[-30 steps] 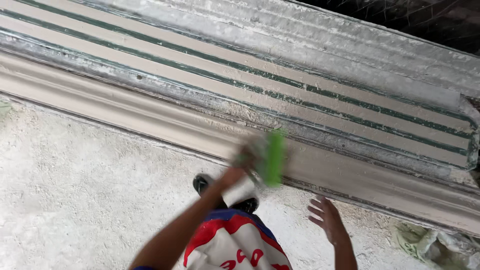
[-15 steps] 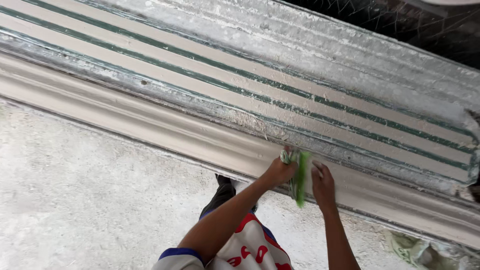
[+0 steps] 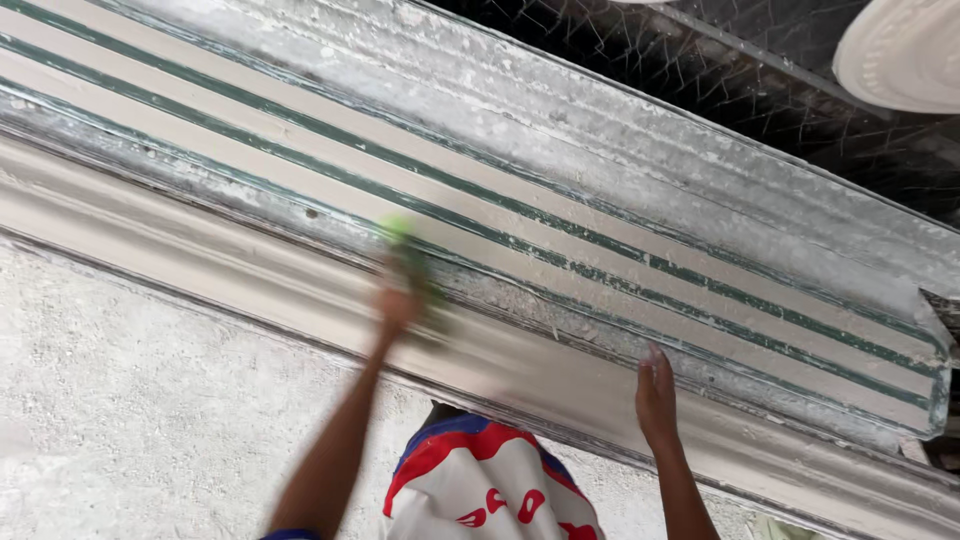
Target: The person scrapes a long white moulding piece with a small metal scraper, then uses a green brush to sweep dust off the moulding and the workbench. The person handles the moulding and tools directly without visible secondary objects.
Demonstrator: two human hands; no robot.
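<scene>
A long plaster-caked mould (image 3: 600, 250) with thin green stripes runs diagonally across the view. My left hand (image 3: 398, 305) is shut on a green tool (image 3: 405, 240). The tool is blurred by motion, so I cannot tell its kind, and it lies over the mould's near rim. My right hand (image 3: 655, 395) lies flat, fingers together, on the smooth near rim further right and holds nothing. The two hands are well apart. Below them shows my red, white and blue garment (image 3: 480, 490).
A dusty white floor (image 3: 120, 400) lies to the left of the mould. Behind the mould hangs dark wire mesh (image 3: 720, 90). A round white plaster piece (image 3: 900, 50) sits at the top right corner.
My left hand has swept the green tool leftward along the mould's rim. My right hand, which was next to the tool, now rests apart on the rim to the right.
</scene>
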